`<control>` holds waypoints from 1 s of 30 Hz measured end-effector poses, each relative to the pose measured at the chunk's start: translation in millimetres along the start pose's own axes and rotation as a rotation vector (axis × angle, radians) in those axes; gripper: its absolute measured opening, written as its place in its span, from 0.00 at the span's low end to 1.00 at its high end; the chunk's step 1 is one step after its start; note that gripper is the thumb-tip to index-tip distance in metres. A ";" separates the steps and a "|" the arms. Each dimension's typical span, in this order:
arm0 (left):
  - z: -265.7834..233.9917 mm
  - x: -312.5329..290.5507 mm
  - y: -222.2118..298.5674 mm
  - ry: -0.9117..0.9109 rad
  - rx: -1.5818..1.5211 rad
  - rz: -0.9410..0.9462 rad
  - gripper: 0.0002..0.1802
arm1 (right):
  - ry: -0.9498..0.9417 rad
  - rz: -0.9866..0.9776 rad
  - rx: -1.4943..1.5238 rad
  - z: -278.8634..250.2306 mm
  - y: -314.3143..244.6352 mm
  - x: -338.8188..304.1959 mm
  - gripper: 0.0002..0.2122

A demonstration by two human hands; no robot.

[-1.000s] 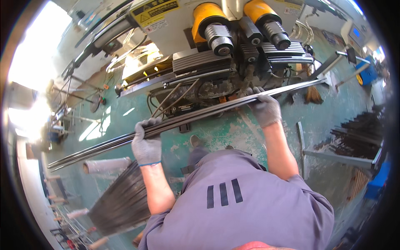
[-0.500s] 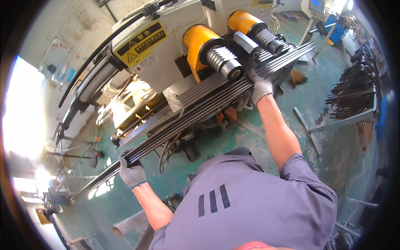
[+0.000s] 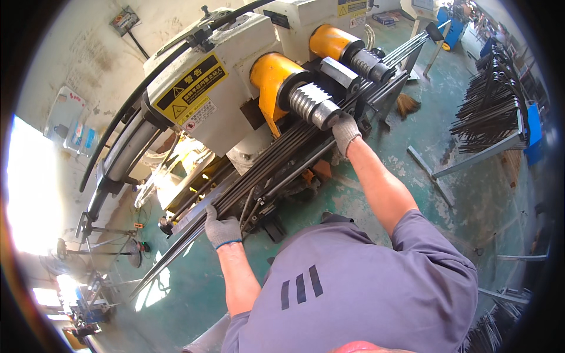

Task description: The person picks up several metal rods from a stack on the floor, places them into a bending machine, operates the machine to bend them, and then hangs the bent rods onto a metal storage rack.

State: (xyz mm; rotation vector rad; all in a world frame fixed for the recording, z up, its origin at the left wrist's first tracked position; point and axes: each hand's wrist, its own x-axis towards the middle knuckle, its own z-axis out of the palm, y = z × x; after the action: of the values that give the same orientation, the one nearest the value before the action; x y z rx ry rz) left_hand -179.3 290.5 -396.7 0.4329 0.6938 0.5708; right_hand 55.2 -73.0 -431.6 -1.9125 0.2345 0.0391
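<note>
A bundle of long thin metal bars (image 3: 265, 157) slants across the front of a machine, passing under its ridged steel rollers. My left hand (image 3: 222, 229), in a grey knit glove, is closed round the lower left part of the bundle, thumb on top and fingers hidden underneath. In a matching glove, my right hand (image 3: 346, 134) is closed on the bars just by the end of the nearer ridged roller (image 3: 315, 106); its fingertips are partly hidden. An orange housing (image 3: 273, 76) carries that roller, and a second orange housing (image 3: 335, 41) with its roller (image 3: 369, 63) stands farther right.
The pale machine body (image 3: 212, 94) bears a yellow warning label (image 3: 191, 87). At right, a heap of dark rods (image 3: 485, 112) rests on a metal frame (image 3: 479, 157). A broom head (image 3: 407, 105) is on the green floor. A black hose (image 3: 120, 115) curves along the machine's left.
The bars have shifted toward the machine, in under the rollers. My left hand has moved right and up with them; my right hand has come slightly left and nearer, beside the roller's end.
</note>
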 end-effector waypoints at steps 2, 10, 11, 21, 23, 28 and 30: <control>14.2 -4.1 -4.8 0.009 -0.005 -0.043 0.16 | 0.095 -0.019 0.131 10.5 29.3 22.9 0.14; -29.3 30.8 31.7 -0.101 -0.001 0.084 0.22 | 0.091 0.109 0.719 31.3 61.9 38.2 0.18; -25.6 29.8 32.9 -0.011 0.007 0.157 0.23 | 0.107 0.115 0.677 28.7 58.2 35.2 0.17; 47.0 -10.7 -51.0 -0.119 -0.052 -0.141 0.22 | 0.217 0.149 0.693 -0.6 -1.1 -34.5 0.20; 31.4 1.1 -49.3 -0.147 -0.073 -0.142 0.19 | 0.193 0.235 0.805 -9.5 1.2 -46.8 0.22; -26.2 30.3 19.2 -0.005 -0.135 0.141 0.18 | 0.138 0.229 0.644 -43.7 80.0 -45.1 0.20; -25.7 26.5 26.5 0.090 -0.081 0.213 0.17 | 0.142 0.331 0.653 -56.0 95.7 -47.6 0.20</control>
State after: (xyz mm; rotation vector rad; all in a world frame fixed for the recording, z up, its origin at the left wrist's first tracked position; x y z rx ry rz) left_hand -189.7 331.9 -412.5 0.4100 0.7128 0.8211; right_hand -13.7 -149.9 -494.0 -1.2138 0.5826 0.0417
